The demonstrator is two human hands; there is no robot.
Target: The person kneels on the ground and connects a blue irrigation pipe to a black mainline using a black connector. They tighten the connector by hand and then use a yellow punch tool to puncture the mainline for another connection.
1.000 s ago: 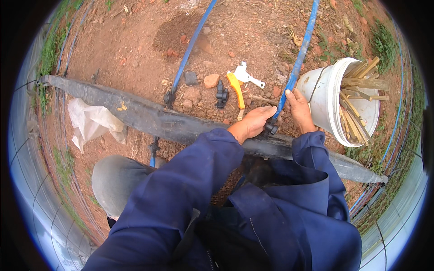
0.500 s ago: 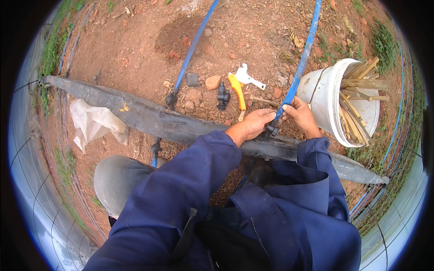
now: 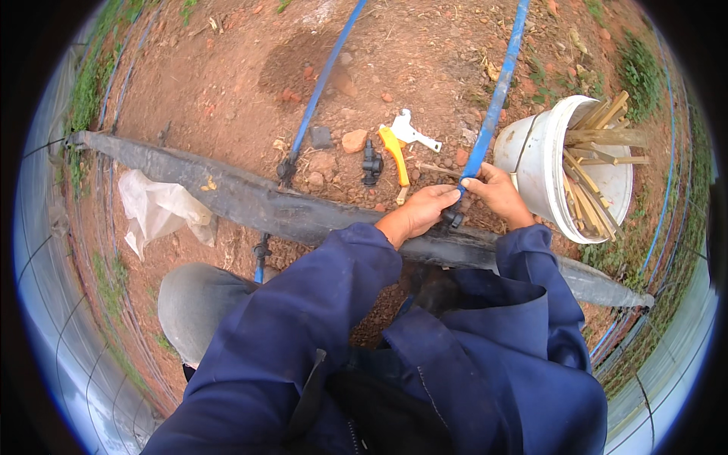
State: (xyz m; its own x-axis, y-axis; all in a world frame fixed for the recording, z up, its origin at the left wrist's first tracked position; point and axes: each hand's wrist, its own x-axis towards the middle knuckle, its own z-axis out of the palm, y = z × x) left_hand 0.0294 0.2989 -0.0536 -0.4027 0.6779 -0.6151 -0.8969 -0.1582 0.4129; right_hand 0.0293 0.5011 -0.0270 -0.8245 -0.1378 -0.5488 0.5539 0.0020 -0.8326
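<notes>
The black connector (image 3: 453, 218) sits at the near end of the right-hand blue hose (image 3: 497, 98), just above the wide black flat pipe (image 3: 250, 201) that crosses the red soil from upper left to lower right. Both hands meet on this joint. The left hand (image 3: 422, 209) lies over the connector from the left, fingers curled and pressed against it. The right hand (image 3: 497, 193) closes on the hose end directly above the connector, thumb and fingers pinching the blue tube — the two hands touch at the fingertips.

Just left of the hands, on the soil, lie an orange-handled tool (image 3: 394, 152), a white plastic tool (image 3: 412, 133) and a small black fitting (image 3: 371, 163). A second blue hose (image 3: 322, 80) runs down to the flat pipe farther left, ending in its own black fitting.

Just right of the right hand stands a white bucket (image 3: 531, 152), tilted, filled with wooden sticks (image 3: 591, 167). A crumpled clear plastic bag (image 3: 159, 208) lies below the flat pipe at the left. The person wears dark blue sleeves (image 3: 318, 318).
</notes>
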